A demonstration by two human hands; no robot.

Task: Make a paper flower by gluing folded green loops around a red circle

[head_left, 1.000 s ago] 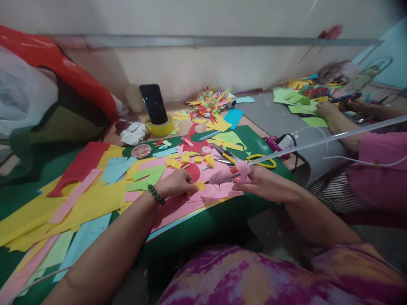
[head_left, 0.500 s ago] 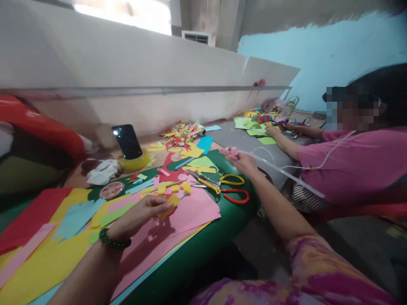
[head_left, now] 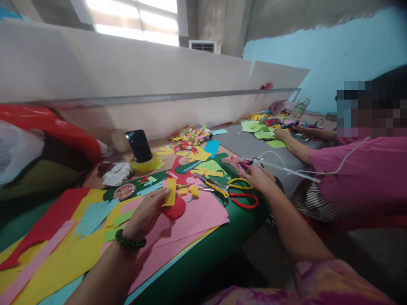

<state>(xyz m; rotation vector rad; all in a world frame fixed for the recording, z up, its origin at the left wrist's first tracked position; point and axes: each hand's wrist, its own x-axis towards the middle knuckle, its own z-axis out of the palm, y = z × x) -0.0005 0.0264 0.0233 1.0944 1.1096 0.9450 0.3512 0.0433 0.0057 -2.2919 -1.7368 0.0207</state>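
My left hand, with a dark green bead bracelet on the wrist, pinches a small yellow paper strip upright above the pink sheets. Just below it lies a red paper circle. Small folded yellow pieces lie to its right. At the table's right edge my right hand is closed around what looks like a pink glue gun; its fingers partly hide it. From its back a long clear glue stick juts out. Near this hand are scissors with yellow and red handles.
A phone leans in a yellow tape roll. Behind lies a heap of coloured paper strips. Coloured sheets cover the left side of the green table. On the right a person in a pink shirt works over green paper.
My left hand has turned the yellow paper upright, and the red circle beneath now shows fully. My right hand has lowered with the glue gun towards the table edge. The view has shifted slightly.
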